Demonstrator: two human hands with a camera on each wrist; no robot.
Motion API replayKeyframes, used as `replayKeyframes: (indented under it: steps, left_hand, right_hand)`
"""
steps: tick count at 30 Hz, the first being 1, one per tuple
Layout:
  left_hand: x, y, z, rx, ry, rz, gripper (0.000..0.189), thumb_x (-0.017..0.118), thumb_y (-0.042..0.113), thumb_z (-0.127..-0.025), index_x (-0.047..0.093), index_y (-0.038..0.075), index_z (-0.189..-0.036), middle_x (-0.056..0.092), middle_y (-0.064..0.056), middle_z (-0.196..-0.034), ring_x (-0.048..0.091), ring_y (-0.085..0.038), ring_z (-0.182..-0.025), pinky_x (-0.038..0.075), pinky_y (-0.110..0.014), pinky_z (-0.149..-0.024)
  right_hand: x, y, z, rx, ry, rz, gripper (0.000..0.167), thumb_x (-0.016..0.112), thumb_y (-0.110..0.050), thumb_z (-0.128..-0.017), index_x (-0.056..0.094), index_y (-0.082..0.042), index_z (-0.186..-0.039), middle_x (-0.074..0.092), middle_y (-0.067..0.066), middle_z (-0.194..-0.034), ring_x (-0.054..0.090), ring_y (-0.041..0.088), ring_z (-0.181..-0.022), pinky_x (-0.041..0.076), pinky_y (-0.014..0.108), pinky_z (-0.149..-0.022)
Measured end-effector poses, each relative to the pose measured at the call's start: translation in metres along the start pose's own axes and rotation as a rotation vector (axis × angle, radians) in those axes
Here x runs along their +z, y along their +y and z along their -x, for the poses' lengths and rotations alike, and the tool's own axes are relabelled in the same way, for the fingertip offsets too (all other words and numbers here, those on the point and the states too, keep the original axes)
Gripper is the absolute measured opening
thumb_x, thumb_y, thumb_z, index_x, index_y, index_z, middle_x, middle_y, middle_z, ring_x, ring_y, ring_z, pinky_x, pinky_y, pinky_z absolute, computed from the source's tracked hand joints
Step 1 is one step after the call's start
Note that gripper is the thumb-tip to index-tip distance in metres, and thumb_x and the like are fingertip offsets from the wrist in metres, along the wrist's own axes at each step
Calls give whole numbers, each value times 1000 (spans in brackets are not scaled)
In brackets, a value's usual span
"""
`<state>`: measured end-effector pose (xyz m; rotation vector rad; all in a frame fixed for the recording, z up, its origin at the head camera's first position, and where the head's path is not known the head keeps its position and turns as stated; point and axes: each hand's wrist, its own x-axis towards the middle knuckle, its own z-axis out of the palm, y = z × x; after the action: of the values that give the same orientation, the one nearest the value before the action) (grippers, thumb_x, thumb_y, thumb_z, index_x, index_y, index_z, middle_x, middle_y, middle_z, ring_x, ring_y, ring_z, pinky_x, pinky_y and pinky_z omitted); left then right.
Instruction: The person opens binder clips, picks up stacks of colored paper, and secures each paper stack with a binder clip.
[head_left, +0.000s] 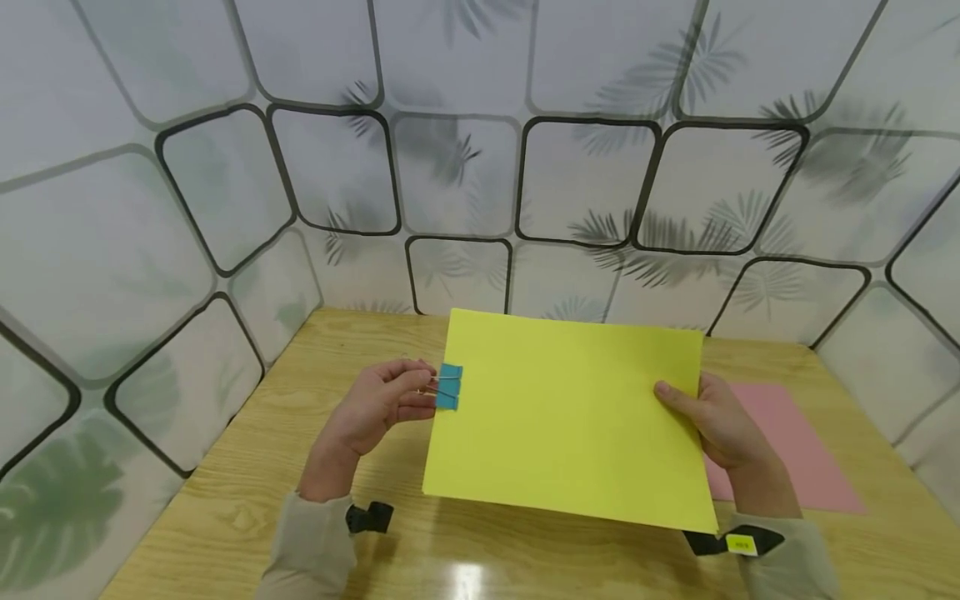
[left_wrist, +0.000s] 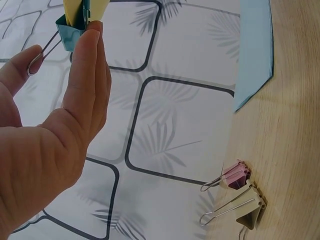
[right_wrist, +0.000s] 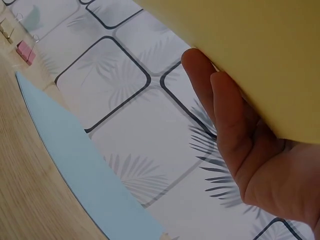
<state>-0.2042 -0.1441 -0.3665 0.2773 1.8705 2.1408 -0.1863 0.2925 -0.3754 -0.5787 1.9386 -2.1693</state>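
Left hand (head_left: 378,404): pinching teal binder clip (head_left: 448,387)
Right hand (head_left: 727,425): gripping yellow paper (head_left: 570,417)
Clipping: apparently underway
Next: likely gentle release, paper steady

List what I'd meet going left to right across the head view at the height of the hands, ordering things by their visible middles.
Left hand → blue binder clip → yellow paper → right hand → pink paper.

Beige sleeves (head_left: 309,537), black wrist straps (head_left: 370,517)
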Motion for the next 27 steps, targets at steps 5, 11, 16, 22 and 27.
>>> replayKeyframes:
  steps: [5, 11, 16, 22, 27]
  left_hand:
    - [0, -1, 0, -3, 2, 5, 30, 58, 17, -101, 57, -8, -117, 65, -8, -102, 71, -18, -83, 60, -33, -80]
    - [1, -1, 0, 4, 3, 1, 35, 58, 17, -101, 54, -12, -120, 65, -7, -102, 71, -18, -84, 60, -33, -81]
    - [1, 0, 0, 7, 5, 7, 37, 57, 16, -102, 52, -14, -123, 65, -7, -103, 71, -18, -85, 60, -33, -82]
    - [1, 1, 1, 18, 16, 10, 32, 58, 18, -101, 57, -9, -118, 66, -7, -103, 71, -18, -85, 60, -33, -81]
    - [1, 2, 1, 17, 15, 5, 27, 58, 18, -101, 60, -6, -115, 67, -7, -102, 71, -18, -85, 60, -32, -82]
  right_hand:
    - [0, 0, 1, 2, 9, 21, 24, 43, -4, -106, 60, -12, -122, 72, 3, -103, 73, 18, -86, 61, 35, -70]
    - [0, 0, 2, 3, -1, 30, 25, 42, -4, -106, 60, -12, -120, 72, 1, -103, 73, 17, -87, 61, 35, -70]
    - [1, -2, 1, -5, -3, 31, 25, 42, -4, -106, 62, -12, -119, 72, 1, -102, 73, 17, -86, 61, 35, -69]
    - [2, -5, 0, -17, 9, 23, 24, 43, -4, -106, 62, -11, -119, 72, 2, -101, 73, 17, -86, 61, 34, -70]
    - [2, -3, 1, -22, 5, 16, 26, 42, -3, -106, 63, -11, -119, 73, 2, -102, 73, 17, -87, 61, 34, -70]
